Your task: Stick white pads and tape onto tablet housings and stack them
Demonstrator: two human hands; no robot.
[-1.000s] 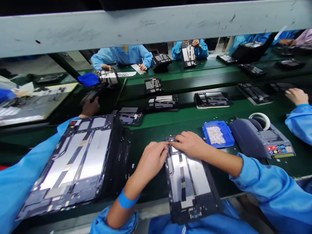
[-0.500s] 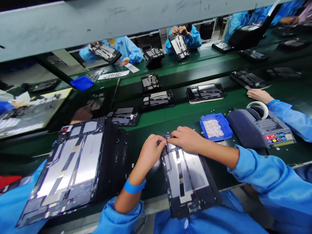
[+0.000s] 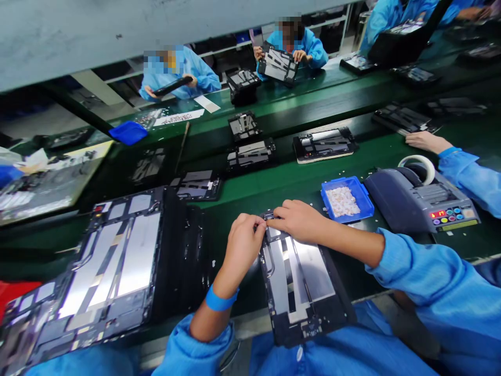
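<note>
A black tablet frame point(image 3: 301, 284) with silver panels lies in front of me on the green bench, its near end over the edge. My left hand point(image 3: 243, 243) pinches its far left corner. My right hand point(image 3: 299, 219) rests on the far top edge, fingertips pressing at the same corner. Whatever small part sits under the fingertips is hidden. Both arms wear blue sleeves; a blue band circles my left wrist.
A stack of larger tablet frames point(image 3: 117, 266) sits at my left. A blue tray point(image 3: 346, 201) of small white parts and a grey tape dispenser point(image 3: 420, 201) stand at my right. Several frames ride the belt point(image 3: 250, 154) beyond. Co-workers' hands point(image 3: 425, 141) and sleeves appear right and across.
My hands stay at the frame's far corner with little motion. The head view has tilted down slightly. A co-worker's hand at the right has shifted toward the belt.
</note>
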